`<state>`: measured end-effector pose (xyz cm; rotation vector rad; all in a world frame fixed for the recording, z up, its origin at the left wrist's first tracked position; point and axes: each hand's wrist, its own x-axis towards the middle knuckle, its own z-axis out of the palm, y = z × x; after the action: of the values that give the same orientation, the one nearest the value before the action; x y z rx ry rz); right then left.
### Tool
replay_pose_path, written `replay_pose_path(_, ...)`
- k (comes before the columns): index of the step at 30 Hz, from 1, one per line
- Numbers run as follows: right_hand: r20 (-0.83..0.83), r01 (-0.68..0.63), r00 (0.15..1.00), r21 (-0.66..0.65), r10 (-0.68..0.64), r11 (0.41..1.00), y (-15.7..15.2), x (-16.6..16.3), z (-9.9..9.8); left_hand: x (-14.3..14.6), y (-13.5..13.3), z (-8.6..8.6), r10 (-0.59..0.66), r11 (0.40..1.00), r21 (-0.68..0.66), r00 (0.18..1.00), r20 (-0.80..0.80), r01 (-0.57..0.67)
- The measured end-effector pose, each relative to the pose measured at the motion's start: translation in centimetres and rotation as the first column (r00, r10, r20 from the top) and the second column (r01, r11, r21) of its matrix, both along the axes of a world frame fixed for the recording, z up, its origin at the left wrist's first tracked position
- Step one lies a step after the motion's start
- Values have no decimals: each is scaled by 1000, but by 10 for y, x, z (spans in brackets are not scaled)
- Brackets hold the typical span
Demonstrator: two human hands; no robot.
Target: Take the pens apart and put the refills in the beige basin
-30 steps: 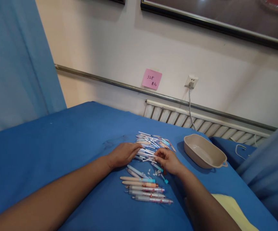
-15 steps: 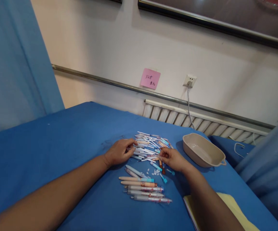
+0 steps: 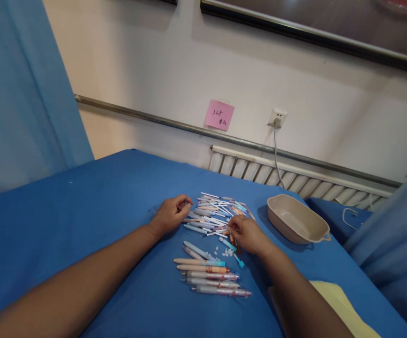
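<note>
A loose pile of pen parts and white refill sticks lies on the blue-covered table. At its left edge is my left hand, fingers bent and somewhat apart, with nothing visible in them. My right hand is over the pile's right side, fingertips pinched together; what they hold, if anything, is hidden. Nearer me lies a row of assembled pens, some pale with orange or turquoise ends, others clear with a printed pattern. Small white tips and a turquoise piece lie between the row and my right hand.
A beige basin stands right of the pile. Yellow paper lies partly beneath my right forearm. Behind the table are a white radiator, a wall socket with a cord, and a pink note. Blue curtains hang at both sides.
My left hand has drawn back left and slightly up from the pile, uncovering pens there. My right hand has shifted a little left over the pile's edge.
</note>
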<state>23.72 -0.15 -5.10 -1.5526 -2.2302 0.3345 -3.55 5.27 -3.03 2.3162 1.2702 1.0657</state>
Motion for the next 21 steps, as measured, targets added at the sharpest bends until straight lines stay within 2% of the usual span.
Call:
replay_pose_path(4,40,-45,998,34,43,998,-6,-10,2,10,-13,1,-157,988,-11,985,-70,157)
replay_pose_path(7,74,-66,995,75,60,995,-10,-14,6,18,-22,1,-315,943,31,920,-233,331)
replay_pose_path(9,80,-63,995,95,56,993,-14,-17,10,20,-25,1,-367,912,59,871,-326,406)
replay_pose_path(12,35,-132,991,26,131,991,-21,-27,13,20,-23,0,-394,889,71,834,-386,452)
replay_pose_path(16,-50,-277,961,-124,273,953,-30,-43,9,18,-21,0,-431,868,70,816,-385,492)
replay_pose_path(21,46,-292,954,-83,296,953,-33,-49,8,19,-22,1,-442,862,54,800,-407,504)
